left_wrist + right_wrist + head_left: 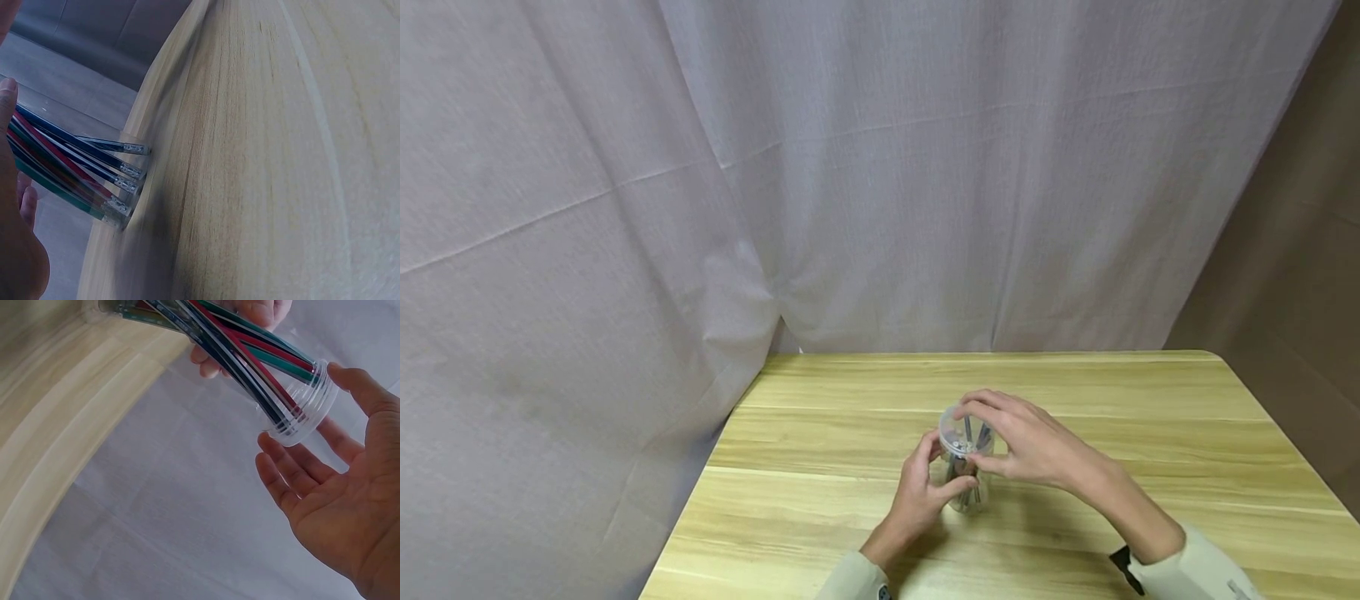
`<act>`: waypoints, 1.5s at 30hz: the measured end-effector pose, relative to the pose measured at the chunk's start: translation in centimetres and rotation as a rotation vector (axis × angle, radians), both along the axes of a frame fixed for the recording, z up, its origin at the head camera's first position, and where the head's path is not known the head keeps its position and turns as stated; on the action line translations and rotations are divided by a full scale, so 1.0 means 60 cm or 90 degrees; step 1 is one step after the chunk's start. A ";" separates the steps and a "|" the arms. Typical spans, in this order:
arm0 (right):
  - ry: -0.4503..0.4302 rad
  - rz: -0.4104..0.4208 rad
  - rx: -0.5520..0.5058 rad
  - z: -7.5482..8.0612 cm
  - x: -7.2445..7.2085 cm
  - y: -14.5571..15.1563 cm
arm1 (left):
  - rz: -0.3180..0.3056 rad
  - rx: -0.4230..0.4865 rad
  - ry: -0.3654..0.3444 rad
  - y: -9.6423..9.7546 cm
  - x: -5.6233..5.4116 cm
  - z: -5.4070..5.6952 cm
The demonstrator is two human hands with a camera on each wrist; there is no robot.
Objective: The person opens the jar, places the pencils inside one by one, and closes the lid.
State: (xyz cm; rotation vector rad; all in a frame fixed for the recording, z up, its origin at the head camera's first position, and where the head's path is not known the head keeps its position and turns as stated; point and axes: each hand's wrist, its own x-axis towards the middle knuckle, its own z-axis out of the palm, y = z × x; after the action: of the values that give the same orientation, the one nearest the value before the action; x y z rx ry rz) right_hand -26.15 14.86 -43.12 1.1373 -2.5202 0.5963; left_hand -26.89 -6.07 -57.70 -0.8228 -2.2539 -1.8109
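A clear plastic jar point(957, 502) stands upright on the wooden table, with several pencils point(94, 153) leaning inside it. Dark, red and green ones show, and their silvery ends point down at the jar's base in the left wrist view. My left hand point(917, 485) grips the jar's body from the left, thumb in front. Over the top, my right hand point(1033, 440) holds the clear round lid point(322, 415), with its thumb on one side and its fingers round the other. The lid sits on the jar's mouth.
The light wood-grain table point(820, 433) extends around the jar on all sides. Behind it and to the left hangs a grey cloth curtain point(887, 183). A brown surface point(1292, 275) rises beyond the table's right edge.
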 end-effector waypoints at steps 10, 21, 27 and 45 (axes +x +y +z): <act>0.082 -0.075 -0.045 -0.021 0.013 -0.014 | -0.002 0.003 0.023 0.000 -0.003 0.001; 0.000 -0.006 -0.009 -0.002 0.007 -0.001 | 0.005 -0.004 0.020 -0.003 -0.006 -0.001; 0.006 -0.030 -0.013 -0.005 0.004 -0.002 | 0.003 -0.007 0.038 -0.002 -0.005 -0.004; 0.029 -0.020 -0.018 -0.007 0.008 -0.006 | -0.001 -0.006 0.056 0.000 -0.002 -0.005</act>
State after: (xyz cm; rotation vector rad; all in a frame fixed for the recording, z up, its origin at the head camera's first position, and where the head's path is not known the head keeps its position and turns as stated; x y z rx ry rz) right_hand -25.68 14.52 -43.56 1.0876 -2.4783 0.5904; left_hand -27.04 -6.04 -58.01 -0.8868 -2.2093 -1.7313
